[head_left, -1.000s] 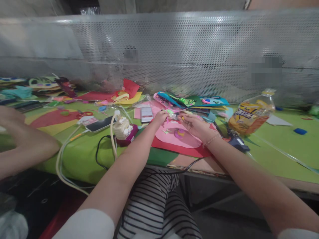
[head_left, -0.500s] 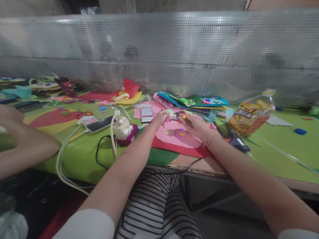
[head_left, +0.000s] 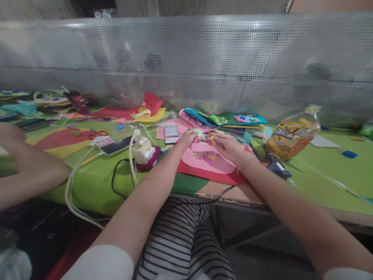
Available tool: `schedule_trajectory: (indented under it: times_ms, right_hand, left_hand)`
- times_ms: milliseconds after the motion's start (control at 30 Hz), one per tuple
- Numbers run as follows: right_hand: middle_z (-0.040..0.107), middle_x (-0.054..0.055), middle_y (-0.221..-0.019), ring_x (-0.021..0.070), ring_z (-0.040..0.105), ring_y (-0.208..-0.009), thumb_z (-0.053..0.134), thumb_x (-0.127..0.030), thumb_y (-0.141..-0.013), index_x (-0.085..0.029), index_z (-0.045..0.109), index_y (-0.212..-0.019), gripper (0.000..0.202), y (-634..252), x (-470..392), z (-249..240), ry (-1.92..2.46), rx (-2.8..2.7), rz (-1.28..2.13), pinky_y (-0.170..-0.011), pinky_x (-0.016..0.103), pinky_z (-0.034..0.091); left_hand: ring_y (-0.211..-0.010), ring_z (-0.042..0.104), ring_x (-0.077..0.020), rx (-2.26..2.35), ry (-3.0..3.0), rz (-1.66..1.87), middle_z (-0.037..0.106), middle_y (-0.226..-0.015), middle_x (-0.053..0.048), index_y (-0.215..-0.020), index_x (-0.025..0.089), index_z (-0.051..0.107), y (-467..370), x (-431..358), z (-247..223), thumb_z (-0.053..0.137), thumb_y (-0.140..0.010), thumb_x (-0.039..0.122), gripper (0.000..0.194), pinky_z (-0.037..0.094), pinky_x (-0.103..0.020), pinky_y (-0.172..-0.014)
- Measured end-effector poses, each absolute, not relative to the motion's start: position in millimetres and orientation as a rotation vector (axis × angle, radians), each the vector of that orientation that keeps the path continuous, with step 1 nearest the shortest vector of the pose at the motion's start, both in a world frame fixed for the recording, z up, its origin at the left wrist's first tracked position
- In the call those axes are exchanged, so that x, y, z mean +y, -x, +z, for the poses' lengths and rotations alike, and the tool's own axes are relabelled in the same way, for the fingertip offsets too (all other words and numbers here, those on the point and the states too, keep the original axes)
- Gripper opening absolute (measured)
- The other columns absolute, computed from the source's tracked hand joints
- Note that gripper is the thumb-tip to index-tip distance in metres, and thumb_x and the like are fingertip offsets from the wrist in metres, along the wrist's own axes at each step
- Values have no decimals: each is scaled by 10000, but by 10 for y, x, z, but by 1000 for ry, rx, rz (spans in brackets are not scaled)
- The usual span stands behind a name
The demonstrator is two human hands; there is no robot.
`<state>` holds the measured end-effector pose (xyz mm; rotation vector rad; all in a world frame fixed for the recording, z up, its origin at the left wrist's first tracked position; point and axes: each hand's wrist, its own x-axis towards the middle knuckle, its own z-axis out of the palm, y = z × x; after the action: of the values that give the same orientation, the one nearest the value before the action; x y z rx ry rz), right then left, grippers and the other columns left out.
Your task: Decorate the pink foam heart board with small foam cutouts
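Observation:
My left hand (head_left: pixel 188 137) is closed at the far edge of a pink paper shape (head_left: pixel 221 166), its fingertips against something small and pale that I cannot make out. Facing it from the right, my right hand (head_left: pixel 225 144) has its fingers pinched around a small yellow piece (head_left: pixel 212 137). On the pink shape, below and between my hands, sits a purple and yellow clay figure (head_left: pixel 209 156). Red paper (head_left: pixel 215 179) shows under the pink shape.
A leaning bottle (head_left: pixel 294 132) and a dark glue gun (head_left: pixel 277 167) are to the right. Left are a power adapter (head_left: pixel 143 151), cables and a phone (head_left: pixel 117 145). Coloured craft sheets (head_left: pixel 227 119) lie behind. Another person's arm (head_left: pixel 37 163) rests at the far left.
My right hand's fingers have drawn together and the yellow piece has shifted slightly left and down. My left hand has barely moved.

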<state>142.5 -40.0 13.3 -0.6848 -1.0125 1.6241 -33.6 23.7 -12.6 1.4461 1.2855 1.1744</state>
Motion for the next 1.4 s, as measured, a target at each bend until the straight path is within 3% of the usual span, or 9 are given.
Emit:
schedule_trajectory:
  times_ms: [100, 267, 467, 667, 867, 1033, 1267, 1400]
  right_hand:
    - [694, 2, -813, 75, 662, -800, 613, 12, -712, -176, 658, -800, 212, -1430, -403, 132, 643, -1054, 1621, -722, 110, 540]
    - [658, -17, -644, 55, 639, -612, 579, -82, -797, -170, 637, -712, 135, -1416, -400, 138, 746, -895, 1562, -610, 115, 557]
    - [704, 30, -855, 89, 666, -816, 566, 12, -753, -153, 666, -812, 202, -1428, -396, 127, 655, -981, 1602, -726, 130, 554]
    - [665, -13, -670, 45, 625, -598, 556, -98, -817, -158, 654, -725, 147, -1448, -350, 103, 699, -885, 1563, -583, 106, 549]
    - [696, 17, -881, 81, 657, -853, 585, 4, -738, -167, 667, -815, 205, -1459, -381, 135, 618, -1025, 1584, -769, 126, 537]
    - [668, -5, -725, 53, 640, -662, 552, -65, -805, -169, 653, -760, 152, -1469, -360, 126, 707, -914, 1565, -690, 137, 557]
    - [682, 19, -928, 67, 645, -906, 458, 59, -776, -176, 658, -825, 313, -1474, -346, 140, 708, -925, 1560, -854, 138, 513]
    - [683, 3, -795, 55, 655, -758, 523, -61, -823, -171, 647, -773, 174, -1473, -334, 116, 718, -914, 1548, -742, 116, 548]
  left_hand:
    - [-322, 368, -66, 1277, -1429, 1170, 387, -406, 65, -641, 171, 463, 340, 249, -142, 504, -790, 226, 163, 267, -181, -370]
    - [-314, 369, -72, 1294, -1428, 1155, 385, -404, 66, -636, 175, 459, 341, 240, -137, 493, -792, 225, 167, 278, -188, -360]
    - [-321, 372, -71, 1305, -1428, 1158, 387, -398, 65, -638, 168, 473, 332, 236, -126, 498, -787, 217, 159, 283, -187, -369]
    - [-331, 391, -70, 1293, -1464, 1154, 405, -401, 59, -639, 159, 497, 345, 285, -153, 499, -785, 223, 159, 295, -187, -386]
    - [-327, 392, -68, 1288, -1477, 1180, 422, -405, 55, -628, 158, 497, 350, 305, -161, 502, -777, 216, 159, 275, -185, -373]
    - [-318, 385, -77, 1289, -1451, 1176, 408, -402, 60, -645, 169, 493, 353, 276, -160, 502, -778, 241, 152, 285, -190, -363]
    - [-331, 392, -71, 1285, -1453, 1173, 441, -423, 49, -646, 160, 510, 354, 334, -182, 521, -768, 246, 149, 288, -186, -374]
    - [-333, 390, -72, 1296, -1458, 1188, 433, -411, 52, -626, 161, 500, 357, 365, -206, 528, -763, 239, 160, 283, -185, -376]
